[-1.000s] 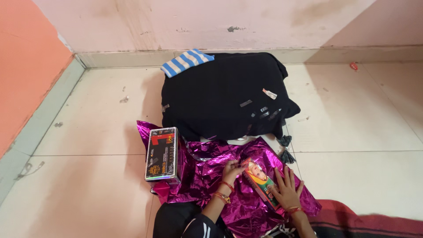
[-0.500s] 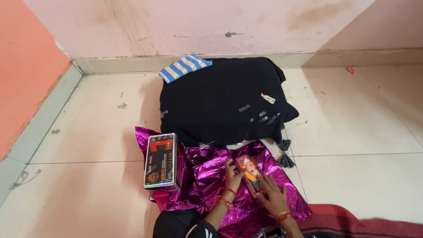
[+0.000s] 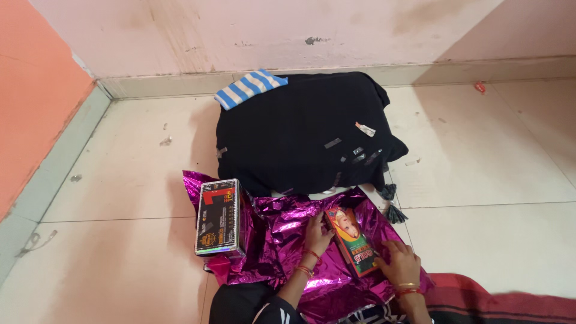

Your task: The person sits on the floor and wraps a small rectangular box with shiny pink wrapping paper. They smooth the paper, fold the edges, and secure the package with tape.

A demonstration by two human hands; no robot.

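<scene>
Resting flat with fingers spread, the left hand [image 3: 318, 233] touches the left edge of a small colourful box [image 3: 352, 241]. The right hand [image 3: 401, 263] presses its lower right corner; it looks loose, not clamped. That box lies on shiny purple paper [image 3: 282, 240] on the floor [image 3: 492, 180]. A black box [image 3: 219, 217] sits left. A big black bundle [image 3: 306, 132] blocks the paper's far edge.
</scene>
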